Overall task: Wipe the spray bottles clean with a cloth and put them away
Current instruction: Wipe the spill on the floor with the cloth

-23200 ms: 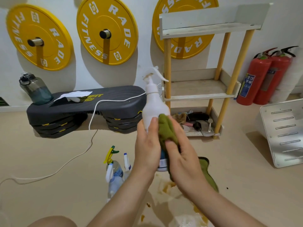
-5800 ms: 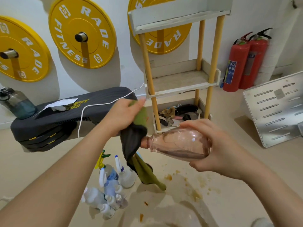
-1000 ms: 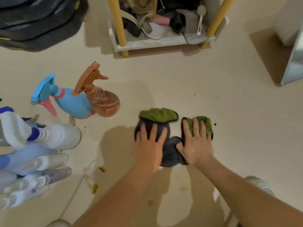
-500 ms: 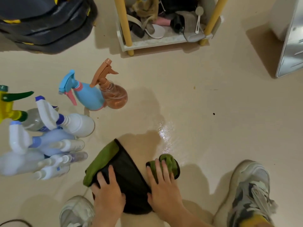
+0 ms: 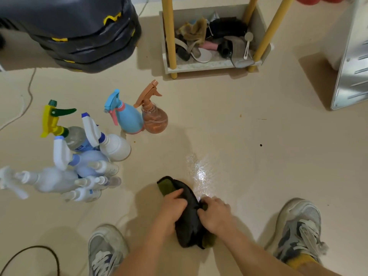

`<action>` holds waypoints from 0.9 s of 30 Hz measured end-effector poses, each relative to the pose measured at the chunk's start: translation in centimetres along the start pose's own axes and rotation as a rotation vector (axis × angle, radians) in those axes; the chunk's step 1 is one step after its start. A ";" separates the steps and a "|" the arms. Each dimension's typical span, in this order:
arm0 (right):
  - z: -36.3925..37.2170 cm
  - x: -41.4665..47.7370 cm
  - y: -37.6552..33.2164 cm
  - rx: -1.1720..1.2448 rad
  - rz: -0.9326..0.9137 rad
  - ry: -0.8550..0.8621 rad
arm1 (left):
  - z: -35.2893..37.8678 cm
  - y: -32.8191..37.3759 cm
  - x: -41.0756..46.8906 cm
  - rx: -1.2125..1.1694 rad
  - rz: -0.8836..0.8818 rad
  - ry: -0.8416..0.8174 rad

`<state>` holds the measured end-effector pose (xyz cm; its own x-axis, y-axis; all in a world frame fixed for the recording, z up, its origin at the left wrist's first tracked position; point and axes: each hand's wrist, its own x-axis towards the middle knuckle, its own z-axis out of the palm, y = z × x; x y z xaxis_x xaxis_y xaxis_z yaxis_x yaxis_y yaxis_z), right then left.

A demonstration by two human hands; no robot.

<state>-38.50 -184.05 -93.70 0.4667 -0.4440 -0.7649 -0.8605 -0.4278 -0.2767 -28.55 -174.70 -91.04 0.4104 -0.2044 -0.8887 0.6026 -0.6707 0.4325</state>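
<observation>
White and pale-blue plastic spray bottles (image 5: pixel 79 162) stand clustered at your far left on the beige floor (image 5: pixel 268 176), a clear bottle with a yellow-and-green trigger (image 5: pixel 54 120) at the back of the group; black stacked step platform (image 5: pixel 79 36), top left; light-blue spray bottle with a pink trigger (image 5: pixel 128 118) and amber translucent spray bottle with an orange trigger (image 5: pixel 155 119), upright and touching, near the cluster; your left hand (image 5: pixel 173 206), fingers curled, grips the dark cloth with a green edge (image 5: pixel 187 222), which lies bunched on the floor between your grey-white sneakers (image 5: pixel 298 232); your right hand (image 5: pixel 216 214), fingers curled, pinches the cloth's right side; glossy wet patch (image 5: pixel 199 168) just beyond the cloth; white shelf unit with yellow posts (image 5: pixel 199 66), cluttered, top centre; silver slotted metal panel (image 5: pixel 354 56), far right.
</observation>
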 end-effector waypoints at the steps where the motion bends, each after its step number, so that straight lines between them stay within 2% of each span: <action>1: -0.9 -0.4 -0.5 0.000 -0.006 -0.035 | -0.1 1.0 -0.7 -0.094 0.011 -0.039; 2: -2.1 -0.9 -1.1 0.062 -0.038 -0.064 | -0.5 1.9 -1.5 -0.173 0.037 -0.069; 3: -3.2 -1.2 -1.4 0.231 -0.076 -0.113 | -0.9 2.6 -2.5 -0.254 0.061 -0.114; 5: -5.7 -2.0 -1.9 0.725 -0.092 -0.298 | -2.2 3.9 -4.9 -0.453 0.124 -0.275; 7: -8.5 -3.3 -2.2 1.074 -0.049 -0.494 | -3.9 5.0 -6.9 -0.644 0.190 -0.380; 10: -12.4 -5.3 -3.1 1.240 -0.083 -0.530 | -5.9 6.5 -8.7 -0.766 0.267 -0.351; 12: -14.6 -6.7 -4.1 1.276 -0.185 -0.446 | -6.3 6.7 -9.4 -0.689 0.265 -0.201; 14: -16.4 -8.4 -5.2 1.338 -0.288 -0.386 | -6.0 6.1 -10.6 -0.564 0.165 -0.032; 15: -17.3 -9.4 -5.8 1.375 -0.322 -0.381 | -5.6 5.6 -11.3 -0.514 0.097 -0.035; 16: -18.1 -10.6 -6.3 1.410 -0.349 -0.386 | -5.0 5.5 -12.3 -0.473 0.038 -0.108; 18: -19.6 -12.8 -7.1 1.472 -0.400 -0.425 | -4.0 5.4 -14.1 -0.432 0.032 -0.305; 20: -21.2 -15.0 -7.5 1.469 -0.467 -0.464 | -3.2 5.8 -15.4 -0.507 0.113 -0.338; 22: -23.0 -17.0 -7.7 1.345 -0.516 -0.449 | -3.2 6.7 -16.4 -0.606 0.216 -0.290; 25: -26.3 -19.7 -7.8 0.924 -0.502 -0.291 | -4.8 7.8 -18.3 -0.658 0.319 -0.255; 27: -28.2 -21.0 -7.6 0.630 -0.482 -0.170 | -6.3 8.6 -19.6 -0.645 0.409 -0.146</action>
<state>-35.96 -193.70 -59.15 0.8217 -0.1771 -0.5417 -0.5497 0.0047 -0.8354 -27.10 -171.99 -68.91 0.6187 -0.4683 -0.6308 0.7201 0.0172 0.6936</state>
